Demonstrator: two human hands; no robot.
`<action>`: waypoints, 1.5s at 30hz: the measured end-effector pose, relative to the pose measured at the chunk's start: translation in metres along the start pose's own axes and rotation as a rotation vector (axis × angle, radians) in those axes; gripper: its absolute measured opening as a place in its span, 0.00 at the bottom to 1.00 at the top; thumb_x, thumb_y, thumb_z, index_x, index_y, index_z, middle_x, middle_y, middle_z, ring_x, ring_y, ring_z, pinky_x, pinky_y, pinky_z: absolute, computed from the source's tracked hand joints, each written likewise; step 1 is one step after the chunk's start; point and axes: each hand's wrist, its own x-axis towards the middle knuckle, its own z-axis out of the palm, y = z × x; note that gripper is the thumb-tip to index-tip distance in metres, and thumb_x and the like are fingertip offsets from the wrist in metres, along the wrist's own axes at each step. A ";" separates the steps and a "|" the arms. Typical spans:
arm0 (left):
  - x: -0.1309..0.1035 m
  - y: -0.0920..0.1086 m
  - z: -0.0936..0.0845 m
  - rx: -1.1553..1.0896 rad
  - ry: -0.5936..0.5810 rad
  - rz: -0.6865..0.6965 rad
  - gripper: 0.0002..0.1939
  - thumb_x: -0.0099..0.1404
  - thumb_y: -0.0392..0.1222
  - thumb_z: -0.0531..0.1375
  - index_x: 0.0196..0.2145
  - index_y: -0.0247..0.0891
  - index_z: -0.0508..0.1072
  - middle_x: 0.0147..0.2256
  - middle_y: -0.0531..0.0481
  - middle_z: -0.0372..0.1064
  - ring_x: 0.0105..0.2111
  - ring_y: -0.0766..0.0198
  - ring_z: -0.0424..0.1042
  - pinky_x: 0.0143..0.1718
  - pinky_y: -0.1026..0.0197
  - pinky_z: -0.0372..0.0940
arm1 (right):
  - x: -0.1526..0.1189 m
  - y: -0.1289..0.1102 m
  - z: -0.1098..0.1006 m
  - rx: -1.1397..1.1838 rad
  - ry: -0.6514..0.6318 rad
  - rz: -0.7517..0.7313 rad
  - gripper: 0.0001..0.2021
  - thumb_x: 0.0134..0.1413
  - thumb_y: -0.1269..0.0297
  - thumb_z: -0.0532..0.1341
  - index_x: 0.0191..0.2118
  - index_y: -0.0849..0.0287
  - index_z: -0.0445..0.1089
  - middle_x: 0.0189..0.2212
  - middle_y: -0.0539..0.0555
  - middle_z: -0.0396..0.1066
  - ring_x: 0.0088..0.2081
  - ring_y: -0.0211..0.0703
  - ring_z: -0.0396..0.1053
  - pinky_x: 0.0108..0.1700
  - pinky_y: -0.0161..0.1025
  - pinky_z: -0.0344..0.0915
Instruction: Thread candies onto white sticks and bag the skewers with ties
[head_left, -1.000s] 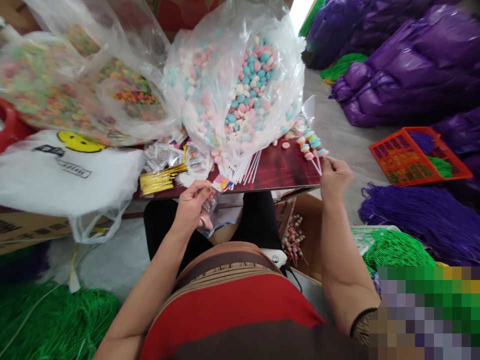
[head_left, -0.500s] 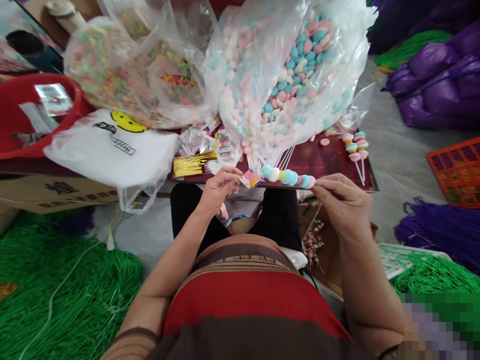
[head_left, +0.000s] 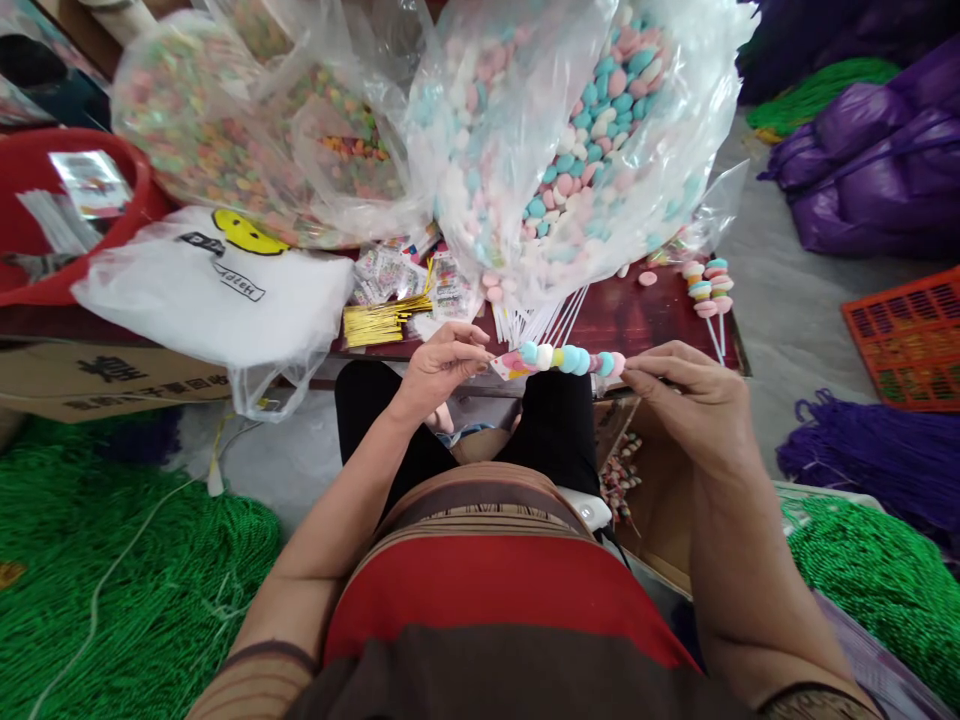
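A candy skewer [head_left: 574,360] of blue, white, yellow and pink pieces lies level above the table's front edge. My right hand [head_left: 690,395] pinches its right end beside a pink piece. At the other end, my left hand [head_left: 444,368] pinches a small printed wrapper [head_left: 513,365], whose right side touches the first blue piece. Two finished-looking skewers [head_left: 707,290] on white sticks rest at the table's right end. White sticks [head_left: 551,322] and gold twist ties [head_left: 376,324] lie behind my hands, near small printed packets [head_left: 390,272].
Large clear bags of fruit-coloured candy [head_left: 225,150] and blue-pink candy [head_left: 607,120] stand at the back. A red tub [head_left: 139,205] and white smiley bag [head_left: 217,290] are left. An open carton [head_left: 664,520] with skewers sits below right. An orange crate [head_left: 907,340] stands right.
The wrapper has moved right and now meets the left end of the skewer. My left hand has shifted slightly right with it. The whole view has tilted a little.
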 end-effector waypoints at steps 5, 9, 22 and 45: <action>0.002 -0.001 -0.003 0.065 -0.019 0.075 0.07 0.64 0.41 0.70 0.39 0.52 0.86 0.42 0.49 0.76 0.43 0.66 0.75 0.44 0.62 0.71 | 0.005 -0.005 -0.011 -0.096 -0.007 -0.034 0.03 0.59 0.63 0.69 0.34 0.49 0.82 0.32 0.51 0.77 0.33 0.43 0.74 0.35 0.43 0.70; 0.002 -0.001 -0.003 0.090 -0.030 0.102 0.07 0.64 0.42 0.70 0.40 0.51 0.85 0.43 0.49 0.76 0.42 0.67 0.75 0.45 0.61 0.71 | 0.005 -0.005 -0.013 -0.089 -0.021 -0.028 0.03 0.58 0.62 0.69 0.33 0.50 0.81 0.31 0.51 0.76 0.32 0.42 0.74 0.34 0.42 0.69; 0.006 0.001 0.000 0.195 -0.068 0.153 0.04 0.65 0.45 0.69 0.38 0.48 0.85 0.42 0.48 0.76 0.43 0.64 0.75 0.45 0.58 0.71 | 0.001 -0.012 -0.023 -0.103 -0.101 0.033 0.06 0.58 0.62 0.67 0.31 0.53 0.82 0.27 0.52 0.75 0.30 0.40 0.70 0.35 0.41 0.66; 0.009 0.006 0.002 0.124 -0.098 0.149 0.05 0.65 0.47 0.68 0.38 0.51 0.85 0.48 0.47 0.76 0.47 0.61 0.75 0.50 0.52 0.72 | -0.010 -0.006 -0.018 0.096 -0.104 0.287 0.07 0.56 0.59 0.68 0.29 0.53 0.79 0.28 0.51 0.75 0.31 0.41 0.68 0.36 0.41 0.63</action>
